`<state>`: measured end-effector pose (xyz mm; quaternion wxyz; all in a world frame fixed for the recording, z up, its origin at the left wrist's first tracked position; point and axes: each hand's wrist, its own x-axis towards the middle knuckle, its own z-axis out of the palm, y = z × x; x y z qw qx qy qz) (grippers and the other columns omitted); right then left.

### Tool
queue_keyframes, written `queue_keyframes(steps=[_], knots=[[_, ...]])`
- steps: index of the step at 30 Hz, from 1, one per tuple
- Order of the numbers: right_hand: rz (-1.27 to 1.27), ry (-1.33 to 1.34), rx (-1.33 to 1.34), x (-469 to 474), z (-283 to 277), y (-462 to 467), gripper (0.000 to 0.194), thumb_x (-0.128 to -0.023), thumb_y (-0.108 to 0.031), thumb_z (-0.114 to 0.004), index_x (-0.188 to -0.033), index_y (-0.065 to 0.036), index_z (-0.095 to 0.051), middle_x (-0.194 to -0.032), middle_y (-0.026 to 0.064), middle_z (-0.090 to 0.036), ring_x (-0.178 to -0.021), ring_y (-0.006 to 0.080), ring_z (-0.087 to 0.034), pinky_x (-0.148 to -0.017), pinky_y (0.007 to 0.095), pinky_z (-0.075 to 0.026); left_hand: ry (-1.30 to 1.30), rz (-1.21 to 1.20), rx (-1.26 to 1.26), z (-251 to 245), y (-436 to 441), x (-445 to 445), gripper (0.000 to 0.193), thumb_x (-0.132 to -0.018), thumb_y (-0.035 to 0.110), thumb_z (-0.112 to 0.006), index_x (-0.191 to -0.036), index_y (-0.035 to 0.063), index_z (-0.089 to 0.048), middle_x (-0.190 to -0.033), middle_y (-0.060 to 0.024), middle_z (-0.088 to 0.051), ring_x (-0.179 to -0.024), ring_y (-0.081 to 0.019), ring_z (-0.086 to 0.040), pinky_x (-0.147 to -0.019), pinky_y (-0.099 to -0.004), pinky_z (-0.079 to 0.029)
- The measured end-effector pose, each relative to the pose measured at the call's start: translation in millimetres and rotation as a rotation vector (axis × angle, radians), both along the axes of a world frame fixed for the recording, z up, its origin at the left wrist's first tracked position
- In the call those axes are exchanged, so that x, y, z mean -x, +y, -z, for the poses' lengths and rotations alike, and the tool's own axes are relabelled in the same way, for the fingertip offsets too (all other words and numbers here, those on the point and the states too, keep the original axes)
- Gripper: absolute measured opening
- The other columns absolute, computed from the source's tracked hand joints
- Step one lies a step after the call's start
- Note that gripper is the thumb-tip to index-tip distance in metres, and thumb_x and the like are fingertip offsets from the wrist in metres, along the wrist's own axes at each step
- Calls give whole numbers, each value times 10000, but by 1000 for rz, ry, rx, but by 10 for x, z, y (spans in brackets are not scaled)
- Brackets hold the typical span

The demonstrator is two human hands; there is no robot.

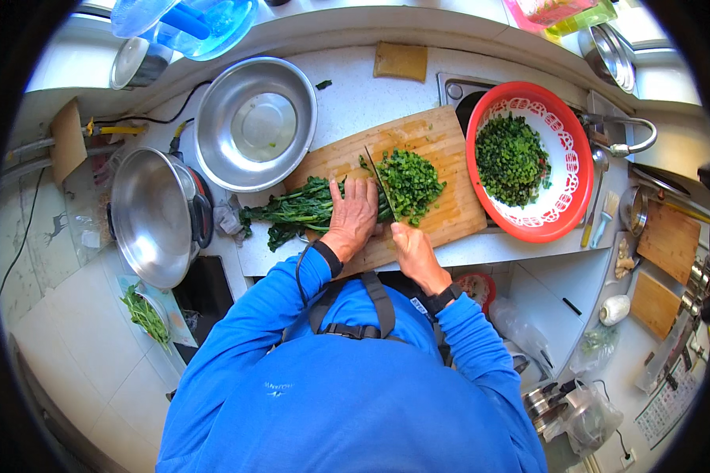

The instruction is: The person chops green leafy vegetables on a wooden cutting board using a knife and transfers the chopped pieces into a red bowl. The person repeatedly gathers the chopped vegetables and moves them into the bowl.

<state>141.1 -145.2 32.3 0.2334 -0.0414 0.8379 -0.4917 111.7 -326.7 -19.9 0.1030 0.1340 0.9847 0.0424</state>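
Observation:
On a wooden cutting board (458, 207), my left hand (354, 214) presses down on a bunch of leafy greens (296, 207) with fingers close together. My right hand (415, 255) grips a knife (381, 183), seen nearly edge-on, its blade between the bunch and a pile of chopped greens (411, 183). The knife's handle is hidden in my fist. Right of the board, a red-rimmed basin (574, 201) with a white patterned inside holds more chopped greens (509, 159). A steel basin (216, 118) with a little liquid in it overlaps the board's upper left.
A steel pot (151, 207) stands at the left. Behind the board lies a tan cloth or sponge (400, 61). The sink (449, 88) is partly under the red basin, with a faucet (642, 142) beyond. A brush (604, 219) lies at right; a bowl of greens (148, 313) stands lower left.

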Motion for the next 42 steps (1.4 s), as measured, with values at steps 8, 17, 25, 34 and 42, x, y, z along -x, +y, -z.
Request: queue_keyframes(steps=[8, 17, 25, 34, 42], knots=[[112, -158, 7, 146, -19, 216, 605, -1103, -474, -428, -844, 36, -626, -666, 278, -560, -637, 462, -576, -624, 516, -443, -64, -5, -80, -143, -35, 15, 1176, -585, 478, -927, -1507, -60, -435, -1312, -178, -527, -1305, -376, -486, -1165, -659, -326], [138, -203, 74, -207, -358, 166, 581, -1126, -468, -434, -842, 5, -617, -543, 144, -539, -535, 296, -608, -548, 446, -458, -46, -11, -152, -96, -79, -7, 1163, -642, 505, -917, -1503, -85, -403, -1370, -222, -499, -1298, -380, -476, -1158, -654, -333], [93, -190, -19, -323, -356, 143, 429, -1126, -309, -450, -873, 17, -567, -690, 252, -578, -684, 504, -583, -566, 515, -439, -10, -12, -123, -55, -58, -16, 925, -724, 429, -850, -1429, -49, -489, -1251, -169, -539, -1249, -367, -498, -1154, -649, -336], [14, -25, -20, -258, -399, 77, 310, -1110, -232, -457, -949, 12, -561, -804, 316, -586, -776, 584, -540, -647, 606, -423, 67, -11, -52, 3, -5, -6, 398, -941, 145, -544, -1310, -5, -562, -1153, -171, -557, -1177, -363, -536, -1124, -655, -357], [25, -36, -61, 27, -25, -48, 475, -1109, -383, -483, -915, 18, -646, -814, 338, -632, -846, 575, -600, -699, 596, -470, -5, -8, -22, -66, -15, 23, 635, -850, 294, -717, -1362, -39, -542, -1192, -176, -568, -1209, -365, -534, -1147, -659, -339]])
